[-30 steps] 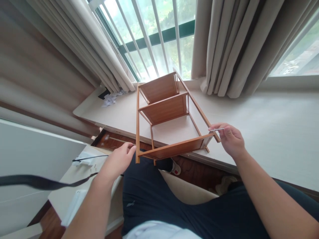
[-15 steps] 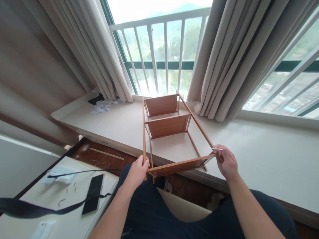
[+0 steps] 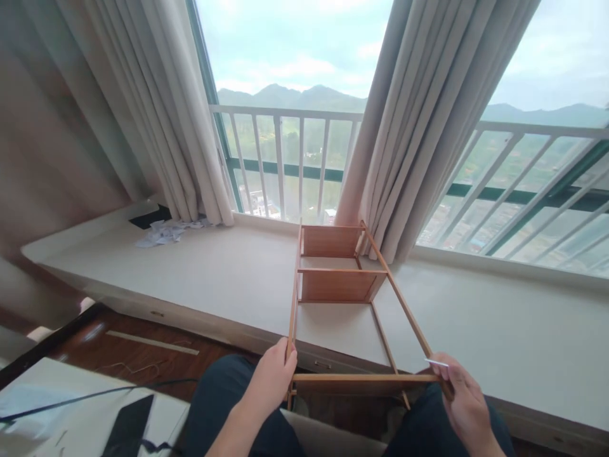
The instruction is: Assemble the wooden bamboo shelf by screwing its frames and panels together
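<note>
Head view, one frame. Wooden shelf rack (image 3: 340, 285) lies tipped on its side, far end resting on the wide window ledge (image 3: 228, 266), near end hanging past the ledge edge toward the person's lap. Left hand (image 3: 271, 379) grips the near left corner post of the rack, fingers (image 3: 288, 362) wrapped and clamped on the post. Right hand (image 3: 464, 400) holds the near right corner, fingers closed around the end of the rail there; a thin pale metal rod (image 3: 436, 363), possibly a small key or pin, sticks out from between the fingertips, touching the corner joint. Exact kind of tool cannot be told. Three shelf boards visible: two toward the window, one at the near end between the hands. Curtains (image 3: 419, 127) hang at both sides of the window, the right one just behind the rack's far end. Crumpled paper (image 3: 164, 231) on the ledge at far left, well apart from the rack. Desk (image 3: 71, 419) at lower left carries a dark phone (image 3: 128, 435) and a black cable (image 3: 95, 398).
</note>
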The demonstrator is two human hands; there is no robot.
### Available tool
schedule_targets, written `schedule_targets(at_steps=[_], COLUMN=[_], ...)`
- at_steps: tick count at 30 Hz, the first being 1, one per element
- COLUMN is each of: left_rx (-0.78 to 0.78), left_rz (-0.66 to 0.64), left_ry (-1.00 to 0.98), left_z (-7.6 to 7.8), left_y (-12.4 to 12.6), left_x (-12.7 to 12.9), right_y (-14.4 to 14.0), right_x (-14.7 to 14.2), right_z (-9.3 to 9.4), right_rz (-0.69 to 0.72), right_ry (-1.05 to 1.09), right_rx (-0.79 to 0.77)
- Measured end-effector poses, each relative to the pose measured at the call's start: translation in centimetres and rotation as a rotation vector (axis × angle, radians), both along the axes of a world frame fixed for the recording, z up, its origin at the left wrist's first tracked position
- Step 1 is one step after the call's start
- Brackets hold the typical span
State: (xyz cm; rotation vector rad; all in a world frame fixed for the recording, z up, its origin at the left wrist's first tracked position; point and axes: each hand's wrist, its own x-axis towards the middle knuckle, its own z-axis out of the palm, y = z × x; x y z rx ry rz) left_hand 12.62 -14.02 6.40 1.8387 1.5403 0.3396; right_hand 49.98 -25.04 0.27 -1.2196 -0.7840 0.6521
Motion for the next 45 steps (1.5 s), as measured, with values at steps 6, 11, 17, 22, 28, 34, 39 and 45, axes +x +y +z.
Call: schedule_targets(at_steps=[6,11,17,22,28,34,39,45], left_rx=[-0.011,0.012,-0.01,0.005,0.086,0.086,0.094,0.173], left_rz=[-0.042,-0.108,-0.146,-0.148,-0.152,-0.13,-0.187,-0.068], left_ry=[0.038,-0.005,-0.069,-0.092,0.103,0.19,0.245,0.498], left_z=[0.6,0.7,-0.3,-0.8,-0.3,-0.6,-0.1,1.1], left_y=[1.1,3.7,8.7,12.2,15.8,17.8,18.5,20.0], left_x=[0.6,0.2,-1.2,-2.8,-5.2,-8.3,-9.6,-11.3], right_y=[-1.6,-1.1,0.8,2.5,3.8,3.7,3.2,2.3], right_x=[-0.4,-1.5,-3.3,-5.9,-9.7,-12.8,-13.0,-11.4], right_z=[0.2,-0.4,-2.0,-1.3,-0.7,-0.7,-0.1,-1.5], right_rz=[-0.054,-0.084,-0.082,-0.075,-0.039,0.087,0.159,0.275], right_ry=[-0.057,-0.078,-0.114,-0.124,-0.131,-0.113,-0.021,0.062], right_rx=[-0.011,0.01,-0.024,-0.015,0.001,0.022,-0.018,-0.058])
